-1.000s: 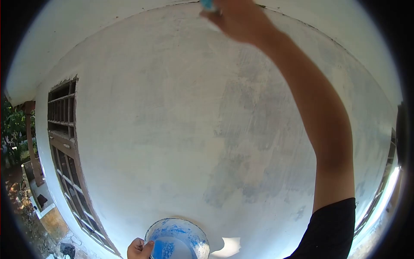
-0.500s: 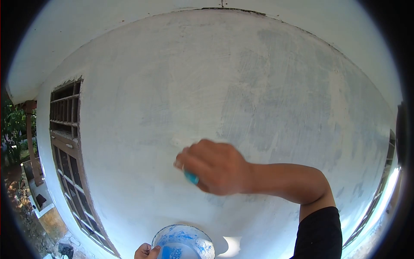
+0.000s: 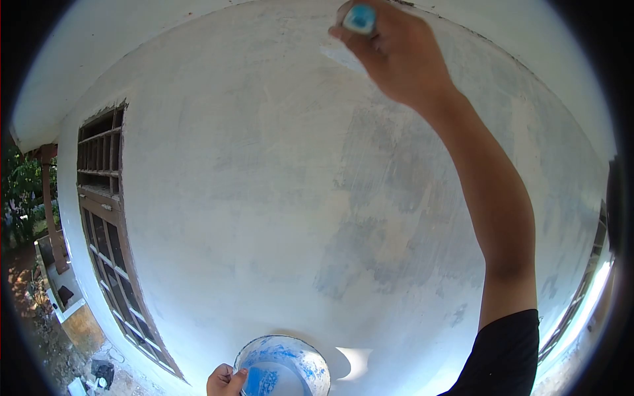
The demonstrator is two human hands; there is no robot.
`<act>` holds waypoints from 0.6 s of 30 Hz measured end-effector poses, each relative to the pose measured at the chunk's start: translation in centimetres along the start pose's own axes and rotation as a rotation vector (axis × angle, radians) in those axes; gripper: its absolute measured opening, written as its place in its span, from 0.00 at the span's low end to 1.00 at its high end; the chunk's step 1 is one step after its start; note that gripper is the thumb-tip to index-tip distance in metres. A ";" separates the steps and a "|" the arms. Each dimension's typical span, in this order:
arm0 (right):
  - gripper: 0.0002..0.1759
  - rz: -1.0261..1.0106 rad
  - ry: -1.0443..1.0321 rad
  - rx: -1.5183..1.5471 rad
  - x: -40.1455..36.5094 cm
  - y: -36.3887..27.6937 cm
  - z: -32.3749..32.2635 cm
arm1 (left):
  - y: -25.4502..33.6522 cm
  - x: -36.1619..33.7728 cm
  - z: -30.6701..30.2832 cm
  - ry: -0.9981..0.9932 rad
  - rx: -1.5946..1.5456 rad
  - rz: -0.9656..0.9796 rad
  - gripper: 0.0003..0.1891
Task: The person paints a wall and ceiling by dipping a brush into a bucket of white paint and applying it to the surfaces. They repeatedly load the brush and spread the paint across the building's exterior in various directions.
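Observation:
High on the pale wall (image 3: pixel 264 171), my right hand (image 3: pixel 403 56) is closed around the teal handle of what looks like a paintbrush (image 3: pixel 360 18). The handle's end faces me, and the working end is mostly hidden behind the hand. A whitish patch shows on the wall just below my fingers. At the bottom of the view, my left hand (image 3: pixel 224 381) grips the left rim of a white bucket (image 3: pixel 318 369), thumb over the edge. Blue stains streak the bucket's inner wall, and whitish material lies inside.
Grey, unevenly coated patches cover the wall's middle and right. A brown-framed barred window (image 3: pixel 119 264) is on the left, with another window at the far right edge. The ceiling (image 3: pixel 152 20) meets the wall above. Debris (image 3: pixel 99 373) lies on the ground at lower left.
My right hand has risen from the middle of the wall to near its top, with the brush in it. My left hand and the bucket have barely moved.

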State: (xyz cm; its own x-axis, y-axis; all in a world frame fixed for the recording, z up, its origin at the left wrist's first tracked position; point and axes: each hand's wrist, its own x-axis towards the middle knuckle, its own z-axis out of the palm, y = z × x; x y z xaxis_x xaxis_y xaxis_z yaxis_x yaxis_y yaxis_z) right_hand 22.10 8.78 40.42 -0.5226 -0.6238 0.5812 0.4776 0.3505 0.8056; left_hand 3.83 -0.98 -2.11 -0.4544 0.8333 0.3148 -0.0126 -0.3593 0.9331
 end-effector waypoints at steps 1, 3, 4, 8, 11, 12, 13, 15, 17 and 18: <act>0.09 -0.079 -0.094 -0.064 -1.3 -0.7 0.7 | 0.3 -0.3 0.2 -0.006 0.019 -0.027 0.15; 0.05 -0.233 -0.244 -0.091 -5.4 -3.4 2.3 | 0.1 -1.0 0.3 -0.016 0.043 -0.054 0.15; 0.06 -0.319 -0.358 -0.119 -7.5 -5.7 2.1 | -0.4 -1.3 0.4 -0.027 0.022 -0.041 0.15; 0.08 -0.380 -0.317 0.144 -13.0 -14.0 -0.6 | -2.3 -2.6 0.6 -0.077 -0.061 -0.080 0.13; 0.09 -0.334 -0.338 0.270 -13.6 -16.7 -2.7 | -2.7 -3.8 0.4 -0.088 -0.103 -0.079 0.11; 0.10 -0.225 -0.364 0.397 -13.1 -16.6 -3.3 | -2.5 -4.1 0.3 -0.100 -0.113 -0.117 0.10; 0.11 -0.118 -0.392 0.524 -12.7 -16.4 -3.8 | -2.4 -4.5 0.3 -0.100 -0.119 -0.115 0.10; 0.09 0.199 -0.359 0.659 -10.7 -14.4 -4.0 | -2.2 -5.2 0.3 -0.095 -0.080 -0.123 0.10; 0.07 0.447 -0.360 0.780 -9.2 -11.3 -3.7 | -2.1 -5.7 0.5 -0.080 -0.076 -0.095 0.10; 0.08 0.505 -0.318 0.705 -8.5 -9.2 -3.1 | -2.1 -5.8 0.7 -0.068 -0.070 -0.068 0.11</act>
State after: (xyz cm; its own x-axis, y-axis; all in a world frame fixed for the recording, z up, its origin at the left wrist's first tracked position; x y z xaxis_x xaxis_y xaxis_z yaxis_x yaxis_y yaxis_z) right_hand 24.29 8.71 27.73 -0.5885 -0.0961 0.8027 0.2162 0.9381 0.2708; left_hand 7.09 -4.79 -5.78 -0.3886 0.8826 0.2646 -0.1049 -0.3277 0.9390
